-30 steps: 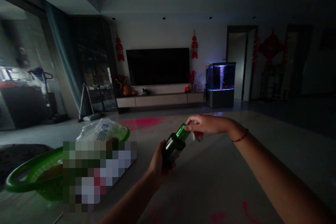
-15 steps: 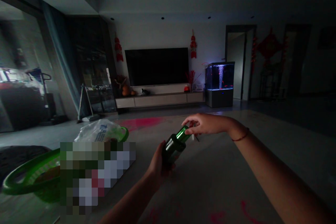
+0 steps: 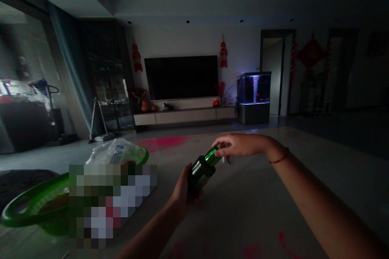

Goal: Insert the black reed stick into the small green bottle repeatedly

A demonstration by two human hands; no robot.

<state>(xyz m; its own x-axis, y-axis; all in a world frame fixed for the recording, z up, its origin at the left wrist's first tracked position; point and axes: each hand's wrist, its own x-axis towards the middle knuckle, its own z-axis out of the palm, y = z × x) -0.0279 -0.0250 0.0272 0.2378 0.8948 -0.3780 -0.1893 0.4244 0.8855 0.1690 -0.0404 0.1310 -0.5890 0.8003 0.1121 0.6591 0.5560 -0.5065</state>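
Note:
A dark green bottle (image 3: 199,173) is held tilted above the table, its top leaning to the right. My left hand (image 3: 185,190) is closed around the lower body of the bottle. The shiny green cap (image 3: 212,153) at its upper end is gripped between the thumb and fingers of my right hand (image 3: 231,145). Whether the cap is loose on the bottle, I cannot tell. A small white and dark item (image 3: 225,159) shows just below my right fingers; its kind is too small to make out.
A green plastic basket (image 3: 33,220) stands on the table (image 3: 243,206) at left, with a clear plastic bag (image 3: 109,151) at it. A blurred-out patch hides part of the basket. Beyond are a TV cabinet (image 3: 185,116) and a lit fish tank (image 3: 254,89).
Both hands keep their hold on the bottle and cap. Only a very slight shift of the right hand and of the view shows.

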